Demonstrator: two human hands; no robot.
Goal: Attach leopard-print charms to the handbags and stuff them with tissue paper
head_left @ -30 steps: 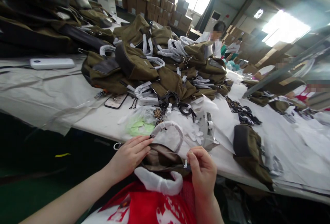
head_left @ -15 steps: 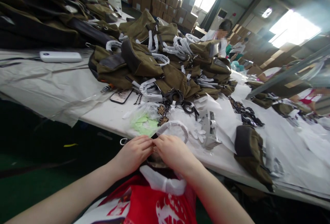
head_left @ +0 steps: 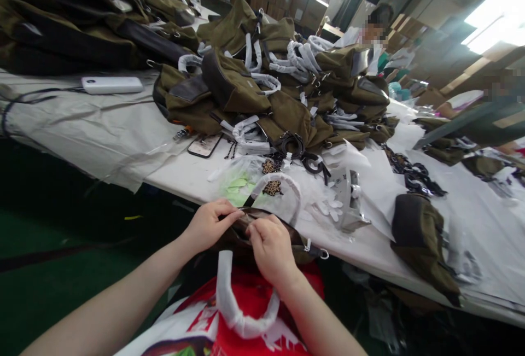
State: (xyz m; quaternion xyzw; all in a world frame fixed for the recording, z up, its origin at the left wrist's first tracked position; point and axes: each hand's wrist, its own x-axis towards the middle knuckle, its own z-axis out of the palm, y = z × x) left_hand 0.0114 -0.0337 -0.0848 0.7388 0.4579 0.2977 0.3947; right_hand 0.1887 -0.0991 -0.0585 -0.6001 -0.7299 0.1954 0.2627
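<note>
In front of me, at the table's near edge, is a dark olive handbag with its top opening spread and a brown lining showing. One handle, wrapped in white, stands up on the far side, while the near handle hangs over a red and white printed cloth. My left hand pinches the rim of the opening at its left part. My right hand is closed at the mouth of the bag, fingers curled at the opening; whether a zipper pull is between them is hidden.
A heap of olive handbags covers the table's back. Closer lie a phone, leopard-print tags, a coiled black strap and a metal stand. Another handbag lies right. A white power bank is left; a person stands behind.
The handbag's opening is now spread and its right end shows. My hands have moved apart, the right one lower and curled. The near handle has dropped lower. The view has shifted slightly.
</note>
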